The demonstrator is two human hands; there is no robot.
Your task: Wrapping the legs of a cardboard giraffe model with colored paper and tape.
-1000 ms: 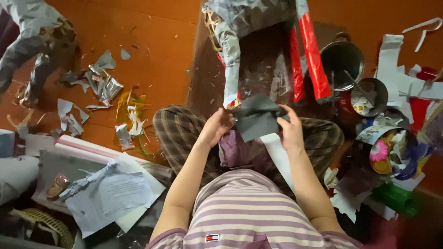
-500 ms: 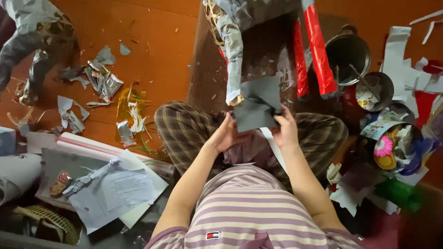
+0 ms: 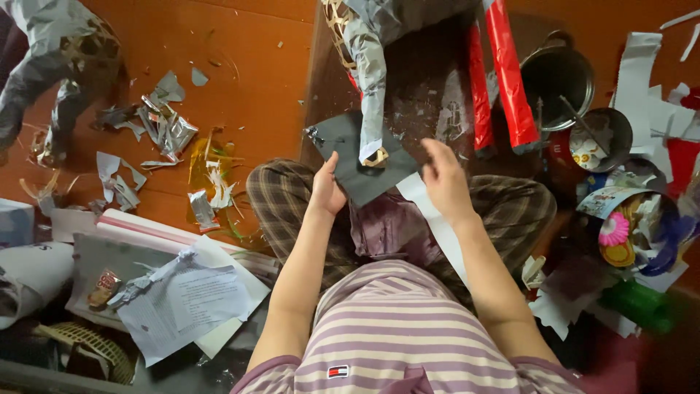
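I sit cross-legged on an orange wooden floor, looking down over my striped shirt at my lap. Beyond my hands stands a tall woven frame wrapped in silvery grey paper, with two red tubes leaning just to the right of it on a dark mat.

I hold a dark grey sheet of paper up against the foot of that frame, so that its upper edge meets the wrapped leg. My left hand pinches the sheet's lower left edge, thumb on top, to keep it steady and flat. My right hand is at the sheet's right corner, fingers loosely curled; I cannot tell whether it grips the paper or only rests near it. A white strip trails from under the sheet, below my right hand.

Far right of my grip sit metal pots. Far left lie torn paper scraps.
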